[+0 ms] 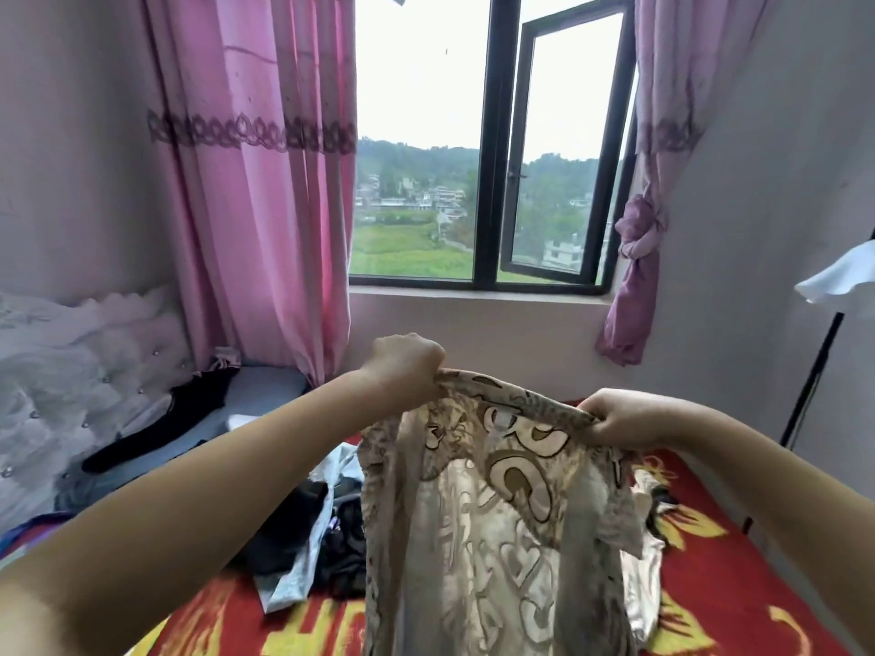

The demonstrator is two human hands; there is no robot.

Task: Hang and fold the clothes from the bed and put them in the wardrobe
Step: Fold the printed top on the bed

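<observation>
You've got one patterned top held up over the bed, plus a pile of dark and pale clothes behind it, too jumbled to count. Two hands on it: your left hand is curled tight round one end of the neckline, your right hand pinches the other end. Top hangs straight down between them.

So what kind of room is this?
Most likely a bedroom in a home: a bed with a red blanket, loose clothes piled on it, and pink curtains beside an open window.
</observation>
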